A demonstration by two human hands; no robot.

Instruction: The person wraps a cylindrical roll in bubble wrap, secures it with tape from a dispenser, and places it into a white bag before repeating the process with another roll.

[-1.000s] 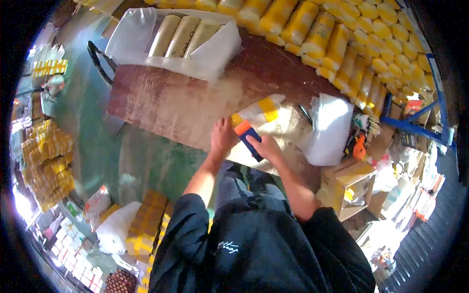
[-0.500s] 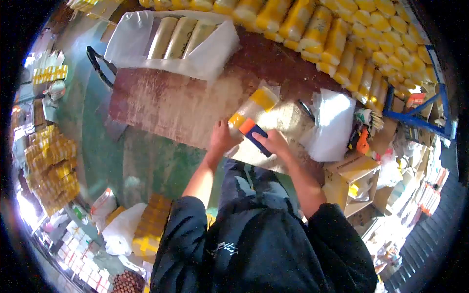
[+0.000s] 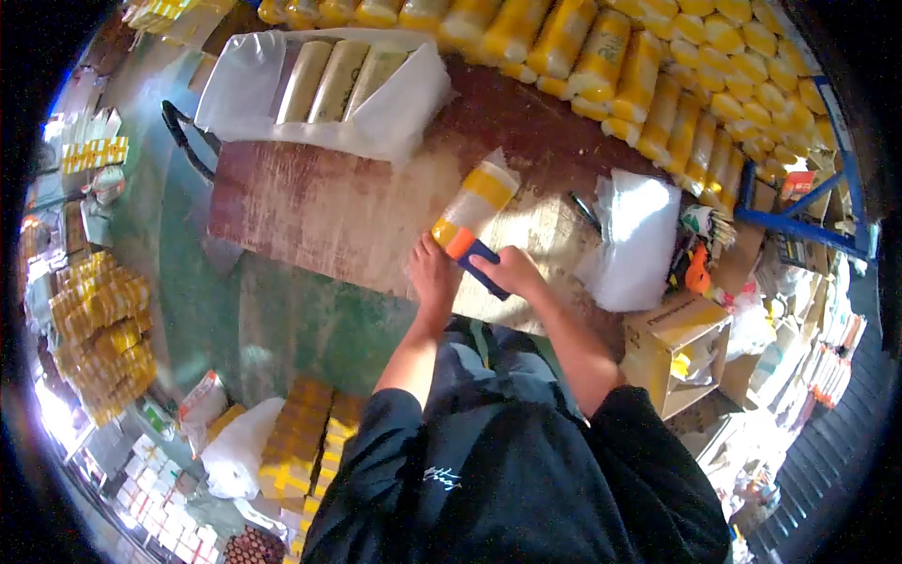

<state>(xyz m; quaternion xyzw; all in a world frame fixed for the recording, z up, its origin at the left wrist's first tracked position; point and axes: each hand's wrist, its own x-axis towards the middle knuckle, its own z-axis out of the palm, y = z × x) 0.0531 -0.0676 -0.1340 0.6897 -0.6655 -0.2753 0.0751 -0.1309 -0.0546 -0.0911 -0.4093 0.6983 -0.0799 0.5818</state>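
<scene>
A long clear plastic pack with yellow bands (image 3: 474,202) lies tilted on the brown wooden table (image 3: 319,207), its near end at my hands. My left hand (image 3: 433,274) presses on that near end. My right hand (image 3: 510,272) grips a blue tool with an orange tip (image 3: 470,257), the tip resting against the pack's end.
A white bag holding three pale rolls (image 3: 324,80) lies at the table's far left. Rows of several yellow packs (image 3: 658,85) line the far edge. White plastic sheets (image 3: 634,240), a cardboard box (image 3: 676,348) and a blue frame (image 3: 799,226) crowd the right. Stacked yellow goods sit on the floor (image 3: 301,442).
The pack has swung from lying flat across the table to pointing away from me. Both hands stayed at its near end, and the blue tool shifted slightly left.
</scene>
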